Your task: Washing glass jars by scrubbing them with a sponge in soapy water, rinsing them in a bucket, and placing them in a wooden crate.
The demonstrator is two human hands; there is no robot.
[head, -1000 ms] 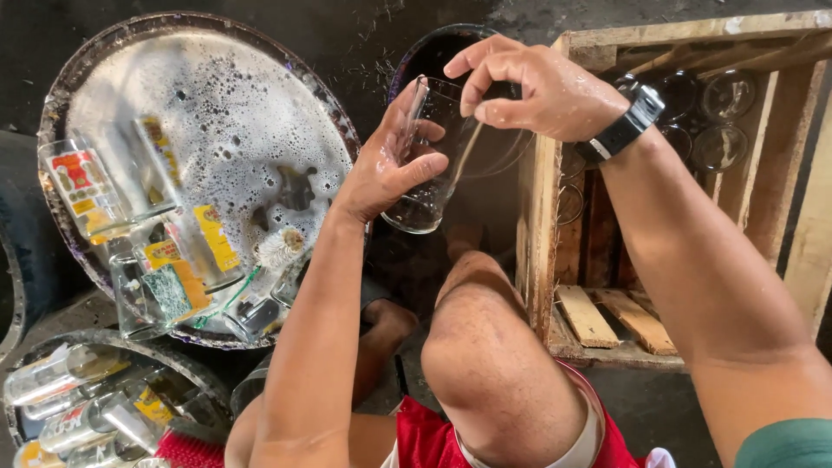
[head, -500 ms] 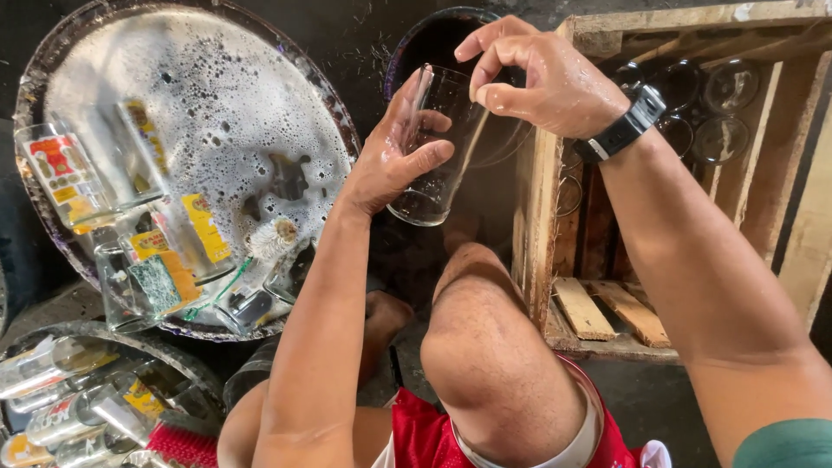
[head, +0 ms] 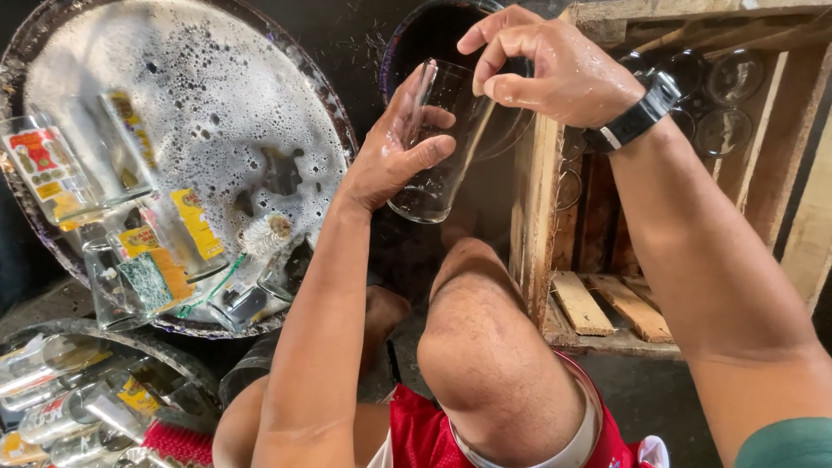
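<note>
Our left hand [head: 390,160] still clasps the glass [head: 438,143], now tipped higher. Our right hand [head: 555,69] has pinched its fingers closed at the rim, beside the crate [head: 537,217].

Soft daylight fell from above and lit the scene evenly, bright on the foam in the big basin [head: 208,104] and on the wet skin of the right hand [head: 555,69], which showed small glints. The ground between the tubs stayed dark. The glass [head: 442,139] in the left hand [head: 390,156] caught faint reflections. Focus was sharp mid-frame; the corners stretched and softened slightly, with no motion blur.
</note>
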